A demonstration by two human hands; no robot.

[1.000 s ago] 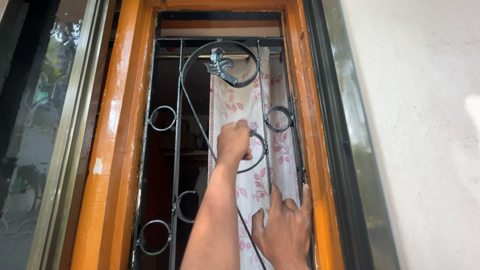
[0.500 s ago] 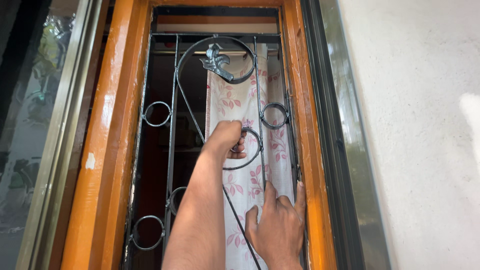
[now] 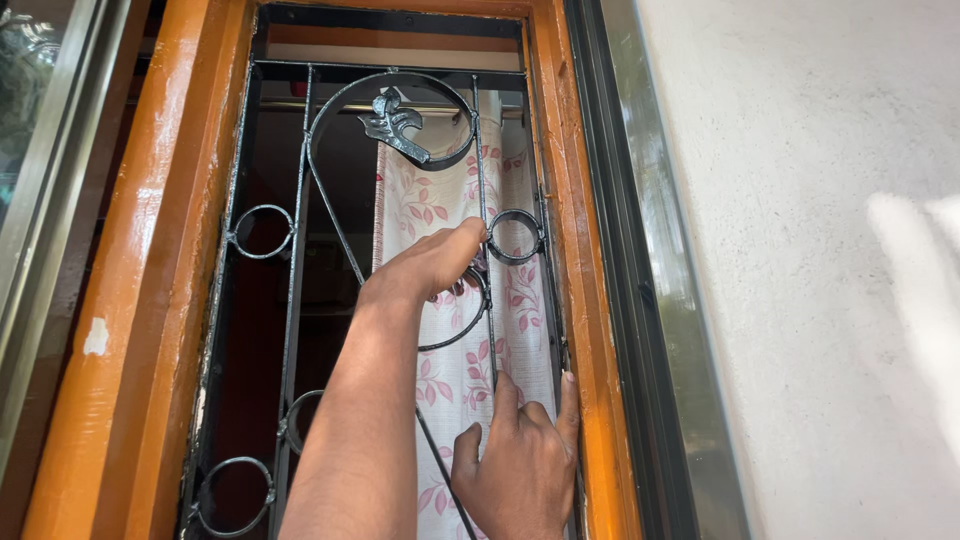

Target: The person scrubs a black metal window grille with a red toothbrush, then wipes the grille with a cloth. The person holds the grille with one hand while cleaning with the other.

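A black iron window grille (image 3: 300,250) with scrolls, rings and a leaf ornament (image 3: 392,122) fills an orange wooden frame (image 3: 150,260). Behind it hangs a white curtain (image 3: 430,200) with pink leaf print. My left hand (image 3: 430,262) is raised to the middle of the grille with its fingers bunched, and its tips press the vertical bar beside a small ring (image 3: 516,237). Anything inside that hand is hidden. My right hand (image 3: 515,468) rests lower right, fingers spread over the bars, and its outer finger lies along the frame's inner edge.
A dark metal channel (image 3: 625,270) runs down the frame's right side, with a rough white wall (image 3: 820,270) beyond it. A glass pane in a metal frame (image 3: 40,120) stands at the left. The room behind the grille is dark.
My left hand has slid right from the scroll's curl to the vertical bar by the ring. The view has shifted, so the window sits further left. My right hand keeps its place on the grille.
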